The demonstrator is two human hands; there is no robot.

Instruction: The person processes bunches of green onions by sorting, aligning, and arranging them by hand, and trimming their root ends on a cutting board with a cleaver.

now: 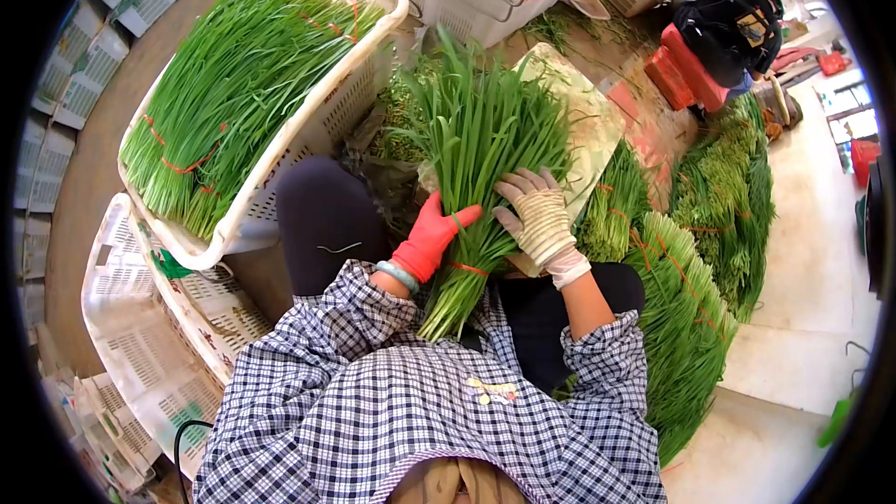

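Note:
A bundle of garlic chives lies over my lap, leaf tips pointing away from me and pale stems toward me. A red band circles its stems. My left hand, in a red glove, is closed around the bundle's left side; the thumb lies on top and the other fingers are hidden. On the right side of the leaves rests my right hand, in a whitish glove with a striped back. Its fingers are stretched out over the leaves, slightly apart.
A white crate full of banded chives stands at the left, beside other crates. Banded chives are piled at my right. Behind the bundle lies a pale board. At the upper right, a person is near a red stool.

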